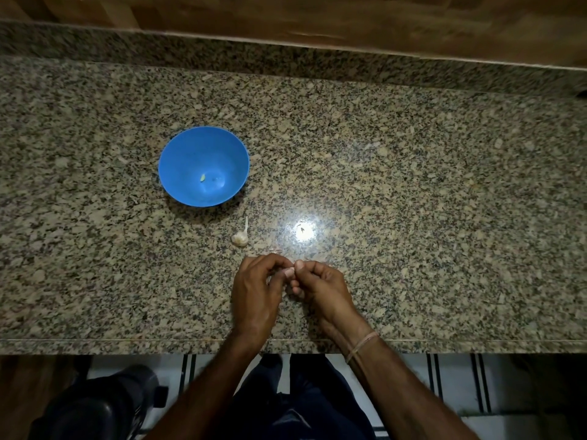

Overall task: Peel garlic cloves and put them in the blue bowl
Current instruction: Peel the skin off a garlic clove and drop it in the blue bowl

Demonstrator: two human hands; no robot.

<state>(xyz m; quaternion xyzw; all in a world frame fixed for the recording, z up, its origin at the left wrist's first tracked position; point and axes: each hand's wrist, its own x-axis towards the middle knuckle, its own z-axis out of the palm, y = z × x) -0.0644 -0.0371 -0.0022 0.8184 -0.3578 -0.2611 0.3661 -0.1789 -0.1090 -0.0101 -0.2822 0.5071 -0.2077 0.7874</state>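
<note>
A person stands at a speckled stone counter (413, 185) with both hands close together near its front edge. The left hand (257, 290) and the right hand (320, 287) are curled, and their fingertips meet in the middle. Between them they pinch a small pale garlic clove (289, 272). Most of the clove is hidden by the fingers, so I cannot tell how much skin is on it. Just beyond the left hand, a little to the left, a garlic bulb (239, 238) lies on the counter with its thin dry stalk pointing away from the person. A few pale skin flakes (276, 250) lie between the bulb and the hands. Farther back and to the left sits the blue bowl (178, 147), upright and apart from the bulb. Inside it, near the bottom, is one tiny yellowish bit (202, 177); it is too small to say what it is. A bright spot of light (303, 231) shines on the stone just past the hands. A thin thread (362, 344) is tied round the right wrist. A brown wooden wall (317, 17) runs along the back of the counter. Below the counter edge there is a pale floor with dark stripes (479, 385).
</note>
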